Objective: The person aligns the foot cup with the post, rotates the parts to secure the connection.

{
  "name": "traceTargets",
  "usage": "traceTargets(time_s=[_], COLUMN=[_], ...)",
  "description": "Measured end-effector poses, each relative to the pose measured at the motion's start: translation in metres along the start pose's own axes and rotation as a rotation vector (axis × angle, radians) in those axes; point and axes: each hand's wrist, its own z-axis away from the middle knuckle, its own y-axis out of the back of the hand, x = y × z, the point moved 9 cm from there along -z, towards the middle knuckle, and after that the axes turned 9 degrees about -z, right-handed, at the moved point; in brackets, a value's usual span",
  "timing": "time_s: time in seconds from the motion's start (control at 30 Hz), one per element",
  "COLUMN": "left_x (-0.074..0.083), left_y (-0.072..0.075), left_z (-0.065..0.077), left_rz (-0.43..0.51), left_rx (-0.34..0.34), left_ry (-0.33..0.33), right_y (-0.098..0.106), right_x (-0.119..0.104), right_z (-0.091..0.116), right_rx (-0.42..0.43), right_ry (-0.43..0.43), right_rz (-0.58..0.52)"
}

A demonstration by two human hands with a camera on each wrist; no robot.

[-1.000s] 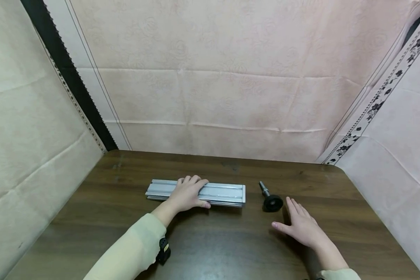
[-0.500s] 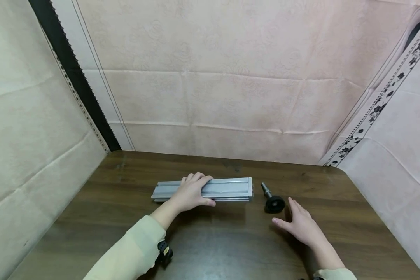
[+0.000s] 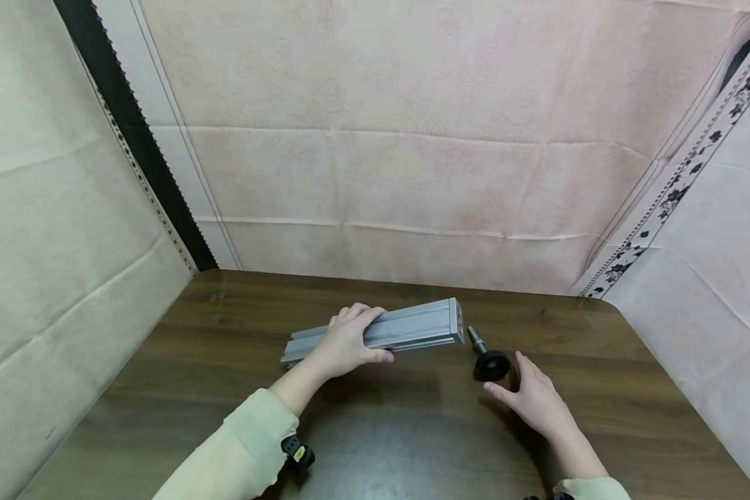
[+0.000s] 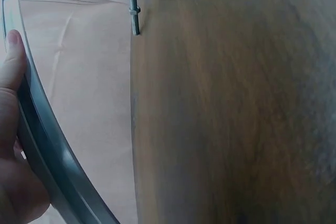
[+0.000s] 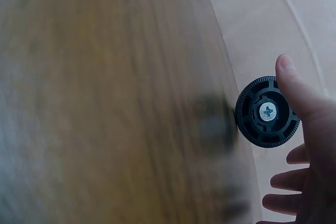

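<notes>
My left hand grips a silver aluminium profile around its middle, thumb along the near side and fingers over the far side. The profile's right end is raised off the table and its left end sits lower. In the left wrist view the thumb presses along the grooved profile. Just right of the raised end lies a levelling foot, a threaded bolt on a round black base. My right hand is beside that base with thumb and fingers spread, holding nothing. The right wrist view shows the underside of the black base with a cross-head screw at its centre.
A brown wood-grain table lies under everything, its far edge meeting a pale cloth backdrop. Cloth panels also hang at the left and right. A black wrist camera sits at the left sleeve.
The left hand has shifted the profile slightly right and lifted its right end, so it tilts. The right hand has barely moved and the levelling foot stays in place.
</notes>
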Motion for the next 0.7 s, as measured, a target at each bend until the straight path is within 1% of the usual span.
traceTargets(time_s=[0.07, 0.17, 0.37, 0.53, 0.7], left_x=[0.0001, 0.0, 0.0002, 0.0035, 0.0069], left_y=[0.0, -0.0006, 0.0003, 0.0017, 0.0062], left_z=[0.0008, 0.0011, 0.0032, 0.0053, 0.006], left_rz=[0.021, 0.046, 0.062, 0.106, 0.156], left_rx=[0.003, 0.007, 0.014, 0.0, 0.014], left_ry=[0.011, 0.015, 0.014, 0.016, 0.026], right_y=[0.0, 0.003, 0.0082, 0.0073, 0.0001], right_x=[-0.0006, -0.0012, -0.0039, -0.0057, -0.0068], right_z=[0.0, 0.0002, 0.0001, -0.001, -0.0021], right_rx=[0.007, 0.04, 0.114, 0.181, 0.241], right_ry=[-0.001, -0.001, -0.01, -0.025, -0.057], right_rz=[0.005, 0.015, 0.005, -0.033, -0.093])
